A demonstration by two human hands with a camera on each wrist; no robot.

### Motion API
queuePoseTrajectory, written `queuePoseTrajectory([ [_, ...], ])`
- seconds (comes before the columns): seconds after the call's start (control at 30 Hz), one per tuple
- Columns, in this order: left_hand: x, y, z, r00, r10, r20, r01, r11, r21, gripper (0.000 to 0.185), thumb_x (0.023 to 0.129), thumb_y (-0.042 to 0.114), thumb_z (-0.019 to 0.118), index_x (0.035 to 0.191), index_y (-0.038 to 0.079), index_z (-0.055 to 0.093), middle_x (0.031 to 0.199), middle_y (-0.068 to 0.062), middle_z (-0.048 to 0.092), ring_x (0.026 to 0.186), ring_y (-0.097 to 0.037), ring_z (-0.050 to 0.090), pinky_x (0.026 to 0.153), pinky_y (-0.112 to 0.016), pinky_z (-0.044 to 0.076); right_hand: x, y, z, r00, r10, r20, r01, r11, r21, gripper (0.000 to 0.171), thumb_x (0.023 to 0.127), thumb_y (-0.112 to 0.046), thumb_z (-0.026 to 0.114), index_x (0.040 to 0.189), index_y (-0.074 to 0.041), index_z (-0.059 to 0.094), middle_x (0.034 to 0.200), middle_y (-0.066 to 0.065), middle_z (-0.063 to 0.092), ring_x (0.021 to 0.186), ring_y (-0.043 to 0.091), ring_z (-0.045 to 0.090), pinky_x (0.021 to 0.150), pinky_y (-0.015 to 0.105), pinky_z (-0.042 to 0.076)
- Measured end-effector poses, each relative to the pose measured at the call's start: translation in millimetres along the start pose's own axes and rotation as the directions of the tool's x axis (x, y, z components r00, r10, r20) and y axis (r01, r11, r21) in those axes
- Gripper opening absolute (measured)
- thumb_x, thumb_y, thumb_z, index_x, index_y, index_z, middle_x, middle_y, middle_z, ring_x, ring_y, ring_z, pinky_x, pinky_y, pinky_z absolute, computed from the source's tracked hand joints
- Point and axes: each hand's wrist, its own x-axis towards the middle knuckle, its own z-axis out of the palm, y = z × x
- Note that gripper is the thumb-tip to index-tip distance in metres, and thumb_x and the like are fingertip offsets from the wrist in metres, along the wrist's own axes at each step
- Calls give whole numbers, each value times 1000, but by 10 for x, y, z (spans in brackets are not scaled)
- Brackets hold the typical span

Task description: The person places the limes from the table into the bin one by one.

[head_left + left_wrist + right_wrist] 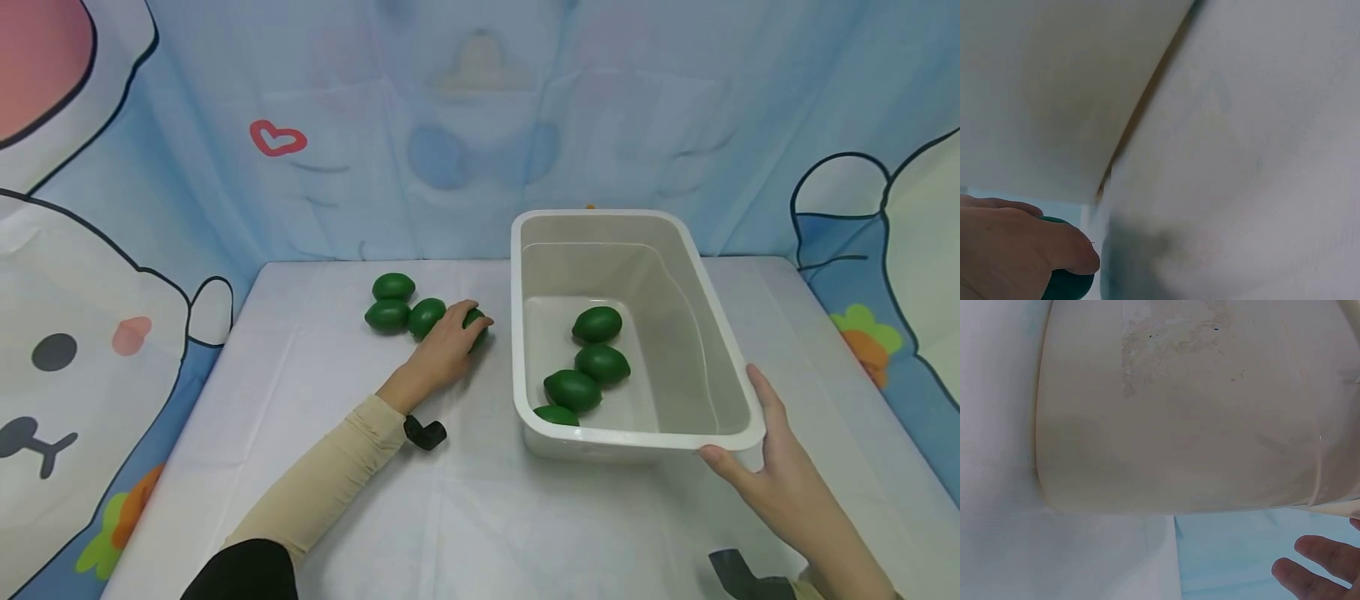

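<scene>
On the white table my left hand (448,342) holds a green lime (477,327) between thumb and fingers; the hand hides part of it. In the left wrist view the same lime (1069,285) shows beneath the left hand (1019,250). Three more limes (393,287) lie just left of that hand, close together. A white plastic bin (637,442) stands to the right with several limes (602,365) on its floor, along the left side. My right hand (780,475) grips the bin's near right corner, thumb at the front rim and fingers along the right side.
A white cloth covers the table (337,467). Behind it hangs a blue printed curtain (337,200), with cartoon figures at both sides. A black strap piece (425,433) sticks out at the left wrist, and another (742,575) at the right.
</scene>
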Motion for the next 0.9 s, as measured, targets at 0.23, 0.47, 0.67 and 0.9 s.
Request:
queuePoseTrajectory([
  [0.23, -22, 48, -58, 999, 21, -26, -21, 1000, 0, 48, 84, 0, 65, 129, 9, 54, 141, -22, 40, 132, -35, 41, 109, -41, 37, -1, 6, 1, 1000, -8, -2, 8, 1000, 5, 113, 80, -14, 76, 152, -28, -11, 146, 29, 26, 112, 48, 38, 73, 77, 36],
  [0.47, -63, 65, -132, 999, 10, -31, -9, 1000, 6, 53, 81, 1, 69, 131, 9, 53, 143, -21, 38, 132, -35, 40, 108, -40, 39, -6, -1, -2, 1000, -2, 1, 2, 1000, 8, 113, 81, -14, 75, 152, -29, -12, 146, 29, 25, 113, 48, 37, 73, 77, 35],
  [0.67, -107, 64, -192, 1000, -6, -26, 5, 1000, -15, 56, 80, 4, 73, 132, 10, 51, 144, -21, 36, 133, -34, 39, 106, -39, 41, -5, 1, 1, 1000, -7, -9, 7, 1000, 9, 113, 81, -14, 75, 152, -28, -11, 146, 30, 25, 114, 50, 37, 74, 77, 35],
  [0.9, -139, 59, -230, 1000, -10, -30, 8, 999, -47, 58, 80, 4, 73, 133, 9, 50, 144, -22, 36, 132, -35, 39, 104, -41, 42, 6, 18, 20, 1000, -14, -14, 14, 1000, 17, 112, 81, -14, 75, 152, -28, -10, 147, 29, 24, 115, 52, 37, 75, 77, 34],
])
